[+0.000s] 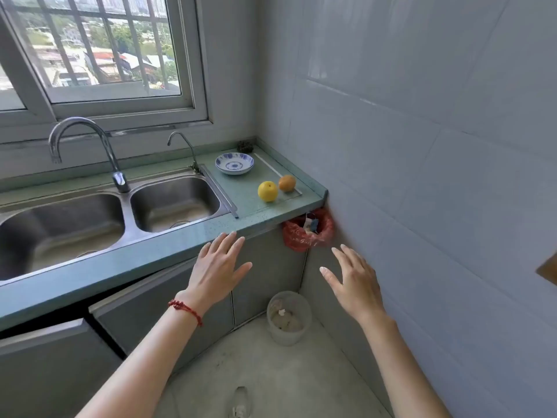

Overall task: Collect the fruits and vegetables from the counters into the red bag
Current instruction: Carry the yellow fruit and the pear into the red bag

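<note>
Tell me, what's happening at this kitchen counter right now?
A person stands at the counter with both hands out, holding nothing. The left hand and right hand are open, fingers spread, in front of the cabinets. A yellow fruit and an orange fruit sit untouched beside a blue-patterned dish, right of the sink. A red bag hangs under the counter's corner.
</note>
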Demonstrator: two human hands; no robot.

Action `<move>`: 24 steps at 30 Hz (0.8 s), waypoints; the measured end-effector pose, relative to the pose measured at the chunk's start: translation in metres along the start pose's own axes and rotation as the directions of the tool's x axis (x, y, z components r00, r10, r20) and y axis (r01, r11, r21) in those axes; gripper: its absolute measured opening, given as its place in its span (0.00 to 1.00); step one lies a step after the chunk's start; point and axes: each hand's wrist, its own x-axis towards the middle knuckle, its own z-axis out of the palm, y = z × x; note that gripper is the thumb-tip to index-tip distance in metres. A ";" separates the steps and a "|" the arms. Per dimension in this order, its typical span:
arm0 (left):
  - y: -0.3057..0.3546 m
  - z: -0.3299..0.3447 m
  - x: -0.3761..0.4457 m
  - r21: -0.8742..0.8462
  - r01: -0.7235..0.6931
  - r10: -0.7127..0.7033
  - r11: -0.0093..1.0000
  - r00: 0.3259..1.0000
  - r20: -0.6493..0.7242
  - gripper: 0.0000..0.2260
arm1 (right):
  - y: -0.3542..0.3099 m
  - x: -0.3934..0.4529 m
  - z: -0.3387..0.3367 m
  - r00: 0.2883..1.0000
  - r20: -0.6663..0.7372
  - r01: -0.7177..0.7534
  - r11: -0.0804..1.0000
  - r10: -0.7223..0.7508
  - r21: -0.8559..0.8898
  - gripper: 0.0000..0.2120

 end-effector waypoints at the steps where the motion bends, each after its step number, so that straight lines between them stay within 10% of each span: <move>1: -0.005 0.003 0.012 -0.004 -0.010 0.010 1.000 1.000 -0.010 0.28 | 0.000 0.011 0.004 1.000 -0.018 -0.001 1.000 0.001 0.009 0.27; 24: -0.076 0.080 0.277 -0.098 -0.022 0.038 0.995 0.987 0.157 0.29 | 0.008 0.268 0.076 0.988 0.069 -0.147 0.975 0.137 0.168 0.26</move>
